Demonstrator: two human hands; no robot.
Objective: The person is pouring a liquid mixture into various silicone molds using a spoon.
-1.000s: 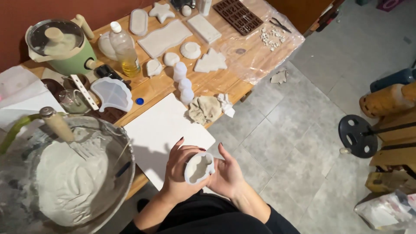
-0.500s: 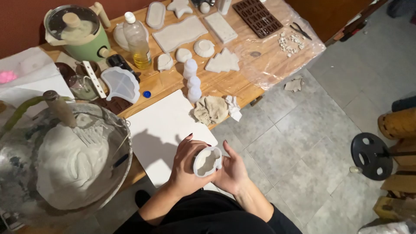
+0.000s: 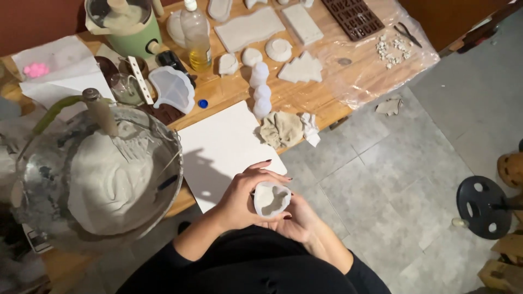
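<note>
Both hands, left hand [image 3: 239, 198] and right hand [image 3: 297, 218], cup a small white flexible mould [image 3: 271, 199] just off the wooden desk's [image 3: 305, 98] near edge, beside a white rectangular board [image 3: 223, 147] and a large metal bowl of white plaster [image 3: 98, 174].

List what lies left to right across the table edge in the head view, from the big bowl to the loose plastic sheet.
Metal mixing bowl → white board → crumpled beige rag → clear plastic sheet.

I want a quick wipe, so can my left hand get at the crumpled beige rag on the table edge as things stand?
Probably not right away. The left hand is wrapped around the small white mould, with the right hand cupping it too. The rag lies uncovered beyond the white board, so the path is free once it lets go.
</note>
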